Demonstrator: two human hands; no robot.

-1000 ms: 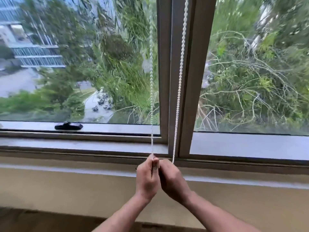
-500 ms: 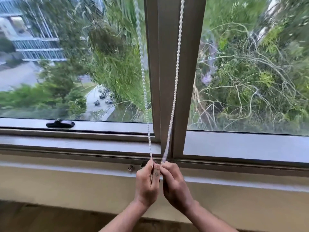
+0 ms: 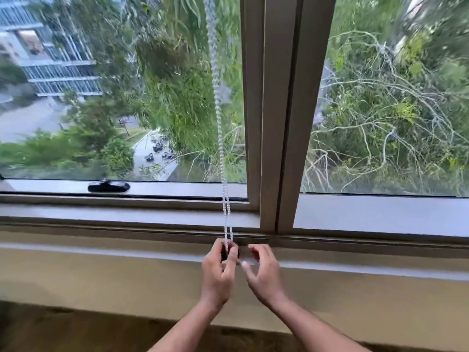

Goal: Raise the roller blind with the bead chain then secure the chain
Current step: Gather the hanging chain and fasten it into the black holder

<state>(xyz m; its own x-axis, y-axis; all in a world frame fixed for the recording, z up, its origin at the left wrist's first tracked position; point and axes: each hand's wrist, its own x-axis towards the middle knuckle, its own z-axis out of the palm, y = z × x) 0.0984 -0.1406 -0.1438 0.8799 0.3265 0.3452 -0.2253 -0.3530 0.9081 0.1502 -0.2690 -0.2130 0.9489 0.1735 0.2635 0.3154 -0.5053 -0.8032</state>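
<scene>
The bead chain (image 3: 220, 138) hangs in front of the left window pane, its two strands running close together down past the window frame (image 3: 271, 123) to the wall just below the sill (image 3: 127, 219). No blind shows in the glass, so it looks already raised, and the step in hand seems to be fixing the chain low down. The left hand (image 3: 218, 270) has its fingers (image 3: 231, 262) clenched on the bottom of the loop, at something dark against the wall that is too blurred to name. The right hand (image 3: 262, 271) sits just beside it, fingers curled but apart and grasping nothing that can be seen. The likely trouble: if the loop is let go before it is truly hooked, the chain could slip free and swing, and the blind might run back down. A black window latch (image 3: 108, 186) lies well to the left
</scene>
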